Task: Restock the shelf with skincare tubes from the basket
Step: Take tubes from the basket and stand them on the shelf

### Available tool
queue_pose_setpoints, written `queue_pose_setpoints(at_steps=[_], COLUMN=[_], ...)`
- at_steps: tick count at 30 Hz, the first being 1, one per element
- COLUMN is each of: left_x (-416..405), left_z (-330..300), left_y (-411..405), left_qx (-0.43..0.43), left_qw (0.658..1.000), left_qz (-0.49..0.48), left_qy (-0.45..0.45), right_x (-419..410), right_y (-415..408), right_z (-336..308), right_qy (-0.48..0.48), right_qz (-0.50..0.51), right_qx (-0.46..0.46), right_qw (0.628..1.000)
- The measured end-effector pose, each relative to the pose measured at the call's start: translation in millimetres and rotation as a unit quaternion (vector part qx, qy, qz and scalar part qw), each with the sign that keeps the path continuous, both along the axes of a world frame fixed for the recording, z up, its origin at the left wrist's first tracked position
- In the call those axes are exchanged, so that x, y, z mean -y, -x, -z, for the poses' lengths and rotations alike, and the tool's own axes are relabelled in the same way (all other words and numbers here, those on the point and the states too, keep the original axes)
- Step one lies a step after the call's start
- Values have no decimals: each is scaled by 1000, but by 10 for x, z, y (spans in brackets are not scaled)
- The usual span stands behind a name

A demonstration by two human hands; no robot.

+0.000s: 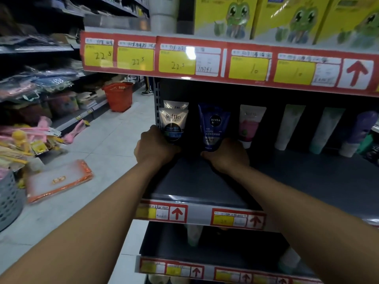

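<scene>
Both hands at the back of the shelf (205, 181), each setting a tube upright.

We see the left hand (155, 146) gripping the base of a silver Softto tube (173, 124), and the right hand (227, 154) curled round the cap end of a blue Nivea tube (214, 128). We judge the tubes light, soft-walled and slick, so the stiff cap is the place to hold. Open deck lies in front; the upright post (157, 103) crowds the left, the pink tube (249, 124) stands just beside the right hand.
</scene>
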State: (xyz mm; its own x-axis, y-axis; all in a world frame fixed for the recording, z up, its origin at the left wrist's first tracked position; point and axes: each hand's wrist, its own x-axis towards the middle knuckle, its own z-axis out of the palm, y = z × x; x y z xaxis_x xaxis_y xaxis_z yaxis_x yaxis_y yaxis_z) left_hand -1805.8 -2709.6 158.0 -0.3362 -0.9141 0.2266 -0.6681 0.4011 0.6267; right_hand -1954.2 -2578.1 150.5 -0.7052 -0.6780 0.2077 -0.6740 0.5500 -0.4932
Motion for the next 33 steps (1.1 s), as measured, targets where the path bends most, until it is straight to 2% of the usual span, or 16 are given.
queue_pose_setpoints(at_steps=[11, 26, 33], left_x=[164, 325, 337], left_z=[207, 312, 321], left_y=[113, 166, 166], left_qx=[-79, -40, -47], left_qw=[997, 997, 997], left_qz=[-7, 8, 11], left_qy=[14, 69, 56], right_x=[221, 242, 245], right_y=[86, 137, 137], right_z=[196, 235, 227], right_qy=[54, 44, 43], right_qz=[10, -7, -5], right_qx=[-51, -77, -88], right_qw=[997, 996, 995])
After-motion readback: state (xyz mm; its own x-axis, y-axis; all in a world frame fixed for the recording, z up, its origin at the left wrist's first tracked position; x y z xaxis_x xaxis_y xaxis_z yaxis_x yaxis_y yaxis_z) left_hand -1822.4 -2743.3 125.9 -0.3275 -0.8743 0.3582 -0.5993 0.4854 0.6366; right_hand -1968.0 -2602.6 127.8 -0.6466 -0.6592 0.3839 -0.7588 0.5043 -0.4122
